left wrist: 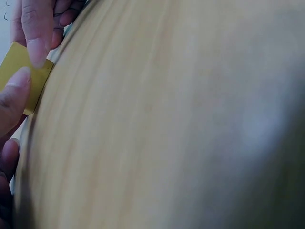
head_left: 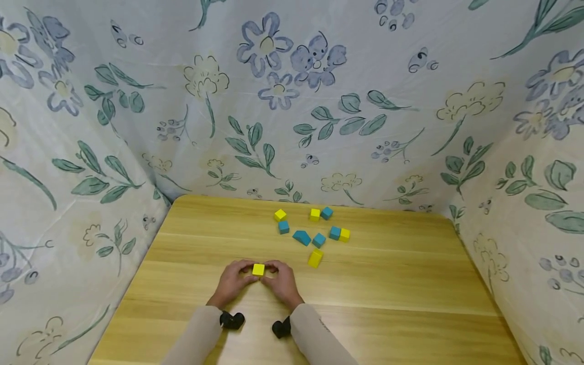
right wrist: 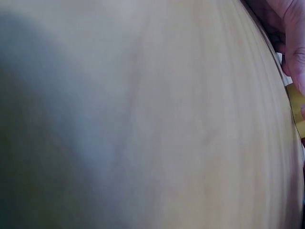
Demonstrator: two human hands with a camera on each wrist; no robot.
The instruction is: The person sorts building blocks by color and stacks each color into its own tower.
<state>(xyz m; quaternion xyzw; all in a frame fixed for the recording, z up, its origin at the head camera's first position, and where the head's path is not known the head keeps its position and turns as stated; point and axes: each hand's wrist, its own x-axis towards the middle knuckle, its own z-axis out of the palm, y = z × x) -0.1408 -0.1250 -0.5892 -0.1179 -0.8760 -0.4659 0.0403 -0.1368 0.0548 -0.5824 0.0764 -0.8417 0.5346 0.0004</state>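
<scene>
Head view, held piece: I see one yellow block (head_left: 258, 269) at lower centre, between two hands; I cannot tell whether it touches the table (head_left: 388, 284).
Left hand (head_left: 231, 284): fingers and thumb pinch the block's left side.
Right hand (head_left: 281, 284): fingers and thumb pinch the right side.
Reason for hold: I judge that gripping from both sides keeps it level and steady.
Loose yellow: four, being a top-left cube (head_left: 280, 215), a top-middle cube (head_left: 315, 215), a right-end cube (head_left: 344, 234) and a longer-looking piece (head_left: 315, 258) near the right hand.
Loose blue: five, four cubes, one of them (head_left: 319, 240) central in the scatter, plus one angled piece (head_left: 301, 238).
Placement: all nine lie above and right of the hands; I take it that this leaves working room.
Left wrist view: the block sits at the left edge, one thumb (left wrist: 12, 98) pressing from below-left, another digit from above.
Right wrist view: I catch only a block corner at the right edge; the right hand's full grip is cut off.
</scene>
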